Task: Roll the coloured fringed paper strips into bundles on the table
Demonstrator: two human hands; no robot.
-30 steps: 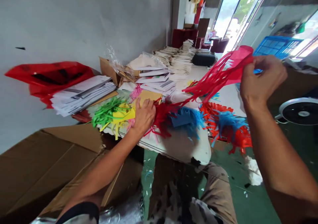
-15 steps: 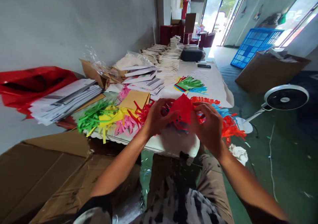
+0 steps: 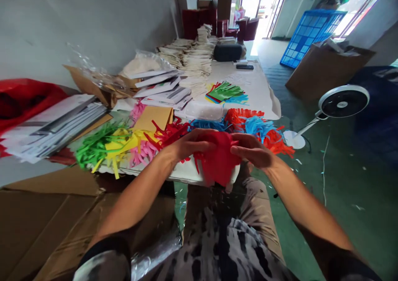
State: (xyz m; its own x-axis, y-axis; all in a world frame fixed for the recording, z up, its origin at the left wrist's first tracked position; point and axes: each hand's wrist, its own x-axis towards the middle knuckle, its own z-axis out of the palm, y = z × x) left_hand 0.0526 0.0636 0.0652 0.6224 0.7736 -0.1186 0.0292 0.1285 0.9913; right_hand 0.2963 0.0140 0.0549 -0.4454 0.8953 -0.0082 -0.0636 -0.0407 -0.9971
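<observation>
1. While the left hand [image 3: 196,145] pinches one side with its thumb laid across the front, red tissue paper [image 3: 219,156], one piece, slightly blurred, hangs between both hands at the counter's [image 3: 245,92] near edge; whether it touches the edge cannot be told.
2. Right hand [image 3: 252,149], one: pinching the opposite side of the same piece, thumb in front.
3. Fringed bunches, in a row along the near side, left to right: green bunch [image 3: 98,150], yellow bunch [image 3: 122,143], pink bunch [image 3: 144,153], dark red bunch [image 3: 171,135], blue bunch [image 3: 208,125], orange-red bunch [image 3: 242,115] with a light blue bunch [image 3: 256,126] beside it.
4. Tan envelope [image 3: 154,118], one, flat, behind the pink bunch.
5. Multicoloured fringed stack [image 3: 226,92], green uppermost, farther back.
6. Black phone [image 3: 244,67], one, lying near a black case [image 3: 228,52].
7. Fan [image 3: 343,102], one, round-headed, standing on the floor, right.
</observation>
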